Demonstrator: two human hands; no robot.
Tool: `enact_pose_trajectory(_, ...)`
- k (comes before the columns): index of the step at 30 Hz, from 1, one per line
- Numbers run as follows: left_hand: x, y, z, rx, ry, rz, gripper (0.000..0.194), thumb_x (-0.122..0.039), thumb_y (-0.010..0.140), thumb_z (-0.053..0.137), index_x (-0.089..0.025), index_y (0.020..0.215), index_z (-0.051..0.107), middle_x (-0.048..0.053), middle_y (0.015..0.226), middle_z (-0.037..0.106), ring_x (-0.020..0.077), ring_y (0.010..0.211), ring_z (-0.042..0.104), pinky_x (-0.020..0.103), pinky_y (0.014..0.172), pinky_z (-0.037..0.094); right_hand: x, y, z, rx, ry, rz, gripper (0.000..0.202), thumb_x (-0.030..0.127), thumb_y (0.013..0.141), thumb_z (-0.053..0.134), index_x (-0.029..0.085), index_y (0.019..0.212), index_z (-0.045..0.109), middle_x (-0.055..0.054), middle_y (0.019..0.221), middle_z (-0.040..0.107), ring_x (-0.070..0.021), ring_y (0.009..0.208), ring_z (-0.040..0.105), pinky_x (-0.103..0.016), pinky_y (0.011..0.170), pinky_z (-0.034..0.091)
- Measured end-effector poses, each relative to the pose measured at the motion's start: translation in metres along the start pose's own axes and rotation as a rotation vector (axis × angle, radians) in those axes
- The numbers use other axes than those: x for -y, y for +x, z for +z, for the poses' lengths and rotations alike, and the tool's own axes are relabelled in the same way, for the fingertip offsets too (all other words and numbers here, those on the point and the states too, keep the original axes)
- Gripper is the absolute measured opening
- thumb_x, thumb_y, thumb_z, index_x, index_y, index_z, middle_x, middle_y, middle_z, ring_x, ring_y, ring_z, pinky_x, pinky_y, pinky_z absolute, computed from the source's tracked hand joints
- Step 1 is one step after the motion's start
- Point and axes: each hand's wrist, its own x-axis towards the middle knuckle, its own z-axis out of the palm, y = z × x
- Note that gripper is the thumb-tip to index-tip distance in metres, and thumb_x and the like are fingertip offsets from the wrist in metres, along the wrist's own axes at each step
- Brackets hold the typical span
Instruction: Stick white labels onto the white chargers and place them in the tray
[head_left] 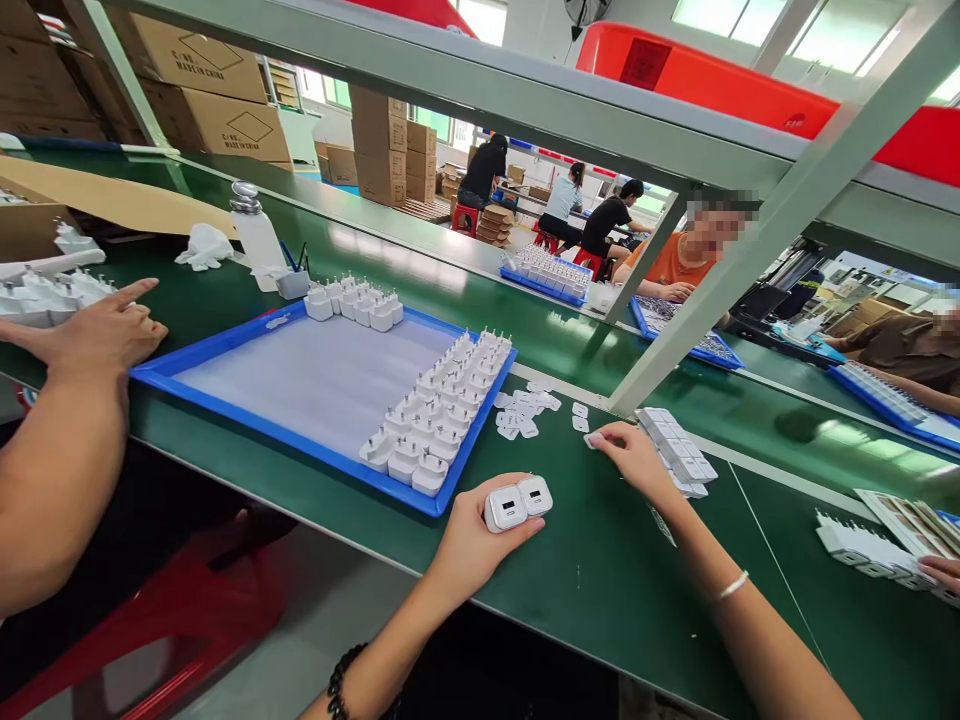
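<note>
My left hand (474, 535), with a dark beaded bracelet on its wrist, is wrapped around two white charger plugs (519, 503). Their faces with dark port slots point up towards me. Farther right, my right hand (634, 455) pinches a small flat white piece (592, 440) at the table surface. Similar flat white pieces (525, 410) lie loosely heaped just left of those fingers. Behind my right hand stands a stacked block of white chargers (679, 450). A blue-rimmed tray (322, 435) holds rows of white chargers (442, 405), prongs up.
At left, a co-worker's hand (105, 330) rests by more chargers (52, 297). A white bottle (257, 235) stands behind the tray. A slanted metal post (705, 285) rises beyond my right hand. Another person's hand (941, 572) touches chargers (862, 545) at the right edge.
</note>
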Motion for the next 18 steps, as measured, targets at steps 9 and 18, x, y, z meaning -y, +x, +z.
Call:
enact_pose_trajectory(9,-0.003,-0.005,0.005,-0.022,0.145,0.180,0.037,-0.024,0.075,0.077,-0.017,0.110,0.070,0.010,0.113,0.073,0.0244,0.100,0.070,0.035,0.088,0.056,0.050,-0.075,0.005,0.369,0.656,0.015,0.031,0.048,0.077,0.074,0.018,0.082,0.065,-0.002,0.070,0.068,-0.0153,0.065,0.062,-0.026,0.059,0.049)
enact_pose_trajectory(18,0.001,-0.007,0.010,-0.023,0.224,0.311,0.034,-0.017,0.075,0.075,-0.019,0.109,0.071,0.011,0.111,0.073,0.0249,0.103,0.069,0.036,0.088,0.057,0.066,-0.100,0.019,0.404,0.805,0.119,0.036,0.048,0.068,0.082,0.018,0.068,0.062,0.002,0.053,0.060,-0.0106,0.044,0.051,-0.022,0.041,0.041)
